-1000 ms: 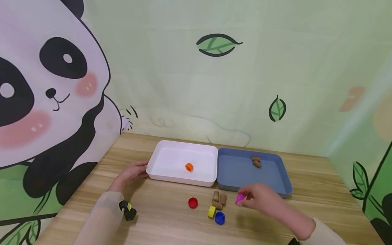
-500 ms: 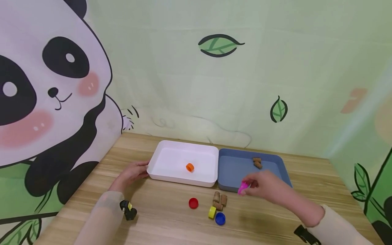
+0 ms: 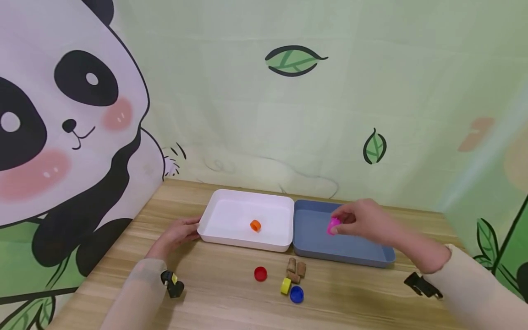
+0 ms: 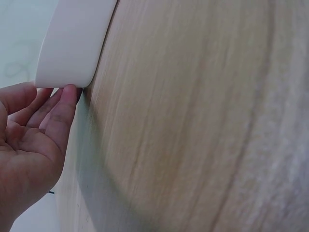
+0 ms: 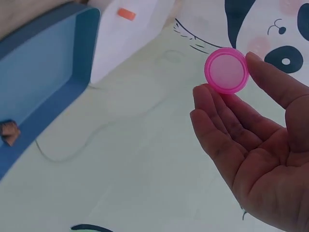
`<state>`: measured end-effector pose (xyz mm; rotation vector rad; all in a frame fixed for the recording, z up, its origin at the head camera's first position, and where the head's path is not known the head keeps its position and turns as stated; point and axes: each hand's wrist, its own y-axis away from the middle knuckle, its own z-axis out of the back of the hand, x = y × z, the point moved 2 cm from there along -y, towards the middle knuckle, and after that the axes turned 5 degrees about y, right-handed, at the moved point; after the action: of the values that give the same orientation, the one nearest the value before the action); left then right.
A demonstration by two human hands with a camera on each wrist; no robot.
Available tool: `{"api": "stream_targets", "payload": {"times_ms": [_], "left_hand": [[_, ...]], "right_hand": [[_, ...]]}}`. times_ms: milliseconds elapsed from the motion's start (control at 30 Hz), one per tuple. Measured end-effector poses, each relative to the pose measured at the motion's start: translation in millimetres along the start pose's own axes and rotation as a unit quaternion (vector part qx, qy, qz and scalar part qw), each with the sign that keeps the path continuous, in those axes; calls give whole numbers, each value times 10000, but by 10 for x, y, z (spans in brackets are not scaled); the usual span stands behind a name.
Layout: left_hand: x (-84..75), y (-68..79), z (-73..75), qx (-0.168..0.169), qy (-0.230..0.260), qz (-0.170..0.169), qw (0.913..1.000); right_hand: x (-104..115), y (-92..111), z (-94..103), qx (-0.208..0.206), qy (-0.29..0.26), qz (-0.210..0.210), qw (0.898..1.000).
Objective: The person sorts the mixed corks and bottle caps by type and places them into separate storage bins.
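Pinched between the thumb and fingers of my right hand (image 3: pixel 365 223) is a pink bottle cap (image 3: pixel 333 226), held above the blue tray (image 3: pixel 342 256). In the right wrist view the pink cap (image 5: pixel 226 71) shows its round face at the fingertips. My left hand (image 3: pixel 177 234) rests its fingers against the left end of the white tray (image 3: pixel 243 244). From the left wrist view, the thumb and fingertips touch the white tray's end wall (image 4: pixel 67 63). An orange cap (image 3: pixel 255 225) lies inside the white tray.
In front of the trays, on the wooden table (image 3: pixel 206 293), are a red cap (image 3: pixel 260 274), a yellow cap (image 3: pixel 285 286), a blue cap (image 3: pixel 296 294) and a cluster of corks (image 3: pixel 301 270). A cork (image 5: pixel 9 131) shows inside the blue tray. A panda-print backdrop stands behind.
My right hand has carried the pink cap forward, from in front of the blue tray to above it, covering the corks there in the head view. The left hand has stayed at the white tray.
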<state>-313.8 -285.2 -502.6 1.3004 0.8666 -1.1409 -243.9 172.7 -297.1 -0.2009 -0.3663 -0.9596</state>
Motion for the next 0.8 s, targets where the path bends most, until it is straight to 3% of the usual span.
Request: {"api": "stream_targets", "payload": {"times_ms": [333,800], "left_hand": [[14,-4,15,112,-31,-43,9999],[25,-18,12,81,127,14,9999]], "right_hand": [[100,-155,383,179,363,-337,9986],[277,-423,726,67,477,-301,9984]]}}
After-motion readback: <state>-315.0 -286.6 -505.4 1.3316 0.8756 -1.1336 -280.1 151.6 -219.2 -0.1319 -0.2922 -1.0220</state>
